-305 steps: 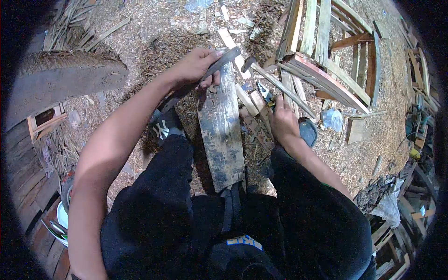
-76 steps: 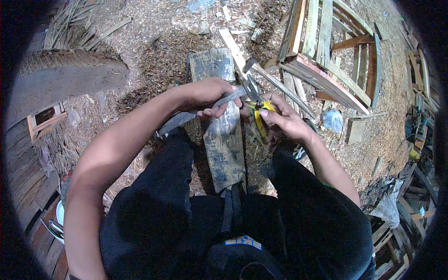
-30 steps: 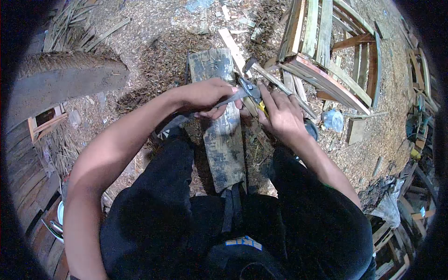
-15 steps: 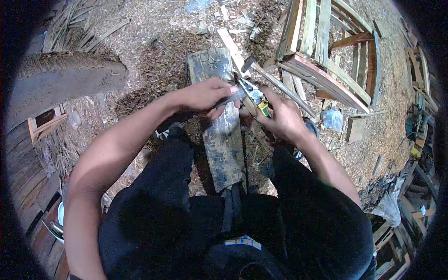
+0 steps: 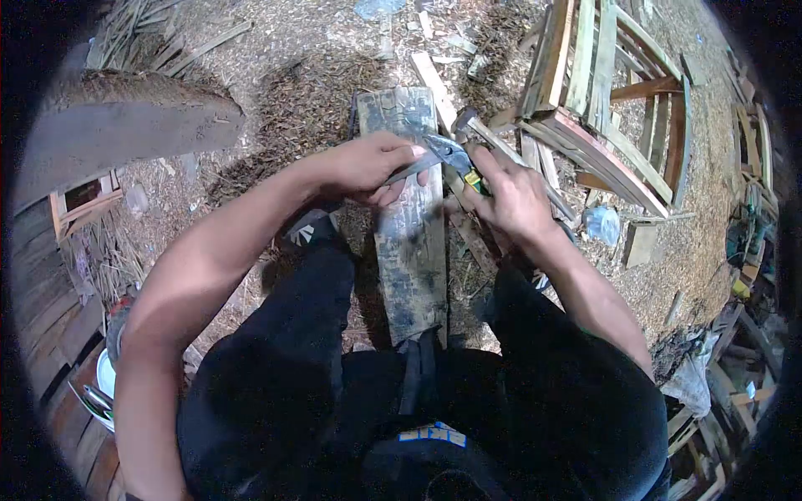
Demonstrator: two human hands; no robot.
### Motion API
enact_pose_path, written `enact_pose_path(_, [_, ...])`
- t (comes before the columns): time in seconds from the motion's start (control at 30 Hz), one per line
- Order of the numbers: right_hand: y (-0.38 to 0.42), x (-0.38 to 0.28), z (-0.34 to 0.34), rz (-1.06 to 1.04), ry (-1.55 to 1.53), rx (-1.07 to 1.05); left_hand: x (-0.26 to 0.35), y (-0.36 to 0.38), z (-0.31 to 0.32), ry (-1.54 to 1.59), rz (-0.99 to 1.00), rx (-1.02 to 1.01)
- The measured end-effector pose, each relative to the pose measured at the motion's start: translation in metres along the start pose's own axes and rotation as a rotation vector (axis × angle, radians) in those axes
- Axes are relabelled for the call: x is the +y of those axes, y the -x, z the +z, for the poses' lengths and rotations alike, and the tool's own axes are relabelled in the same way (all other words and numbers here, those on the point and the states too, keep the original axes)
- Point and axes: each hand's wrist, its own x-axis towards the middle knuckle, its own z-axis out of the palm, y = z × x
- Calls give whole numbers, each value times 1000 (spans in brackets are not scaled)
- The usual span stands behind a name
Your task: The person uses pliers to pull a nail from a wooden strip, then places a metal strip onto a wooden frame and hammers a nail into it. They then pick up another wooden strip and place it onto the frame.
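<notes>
My left hand [image 5: 376,167] pinches a thin, flat grey strip [image 5: 413,169], apparently metal, between thumb and fingers above a worn wooden plank [image 5: 409,250]. Closed around the yellow-and-black handles of a pair of snips [image 5: 451,154] is my right hand [image 5: 511,196]. The metal head of the snips points left and meets the strip's end near my left thumb; whether the jaws grip it cannot be made out. A hammer [image 5: 469,122] lies just beyond my right hand, its handle partly covered by that hand. Small thin pieces lie on the plank's far end.
A slatted wooden frame [image 5: 597,108] stands at the upper right. A thick beam [image 5: 150,125] juts in from the left. Wood chips cover the ground, with a loose batten [image 5: 434,88], a clear plastic bag [image 5: 601,224] and a white bucket [image 5: 105,376] around me.
The view has shifted slightly, so the surroundings appear further right. The snips have turned and their jaws now sit closer to the strip. My right hand has rolled over more of the handles.
</notes>
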Motion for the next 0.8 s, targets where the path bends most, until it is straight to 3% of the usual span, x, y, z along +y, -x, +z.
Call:
enact_pose_path(0.23, [-21, -12, 13, -15, 235, -66, -10, 12, -17, 116, -97, -6])
enact_pose_path(0.33, [-26, -11, 18, -89, 336, -49, -20, 11, -21, 500, -191, -10])
enact_pose_path(0.43, [-39, -2, 22, -103, 256, -27, -25, 18, -20, 443, -243, 104])
enact_pose_path(0.57, [-50, -6, 16, -92, 82, -7, -40, 28, -35, 278, -146, 146])
enact_pose_path(0.8, [-53, -19, 13, 112, -78, -130, -42, 38, -48, 206, -135, 221])
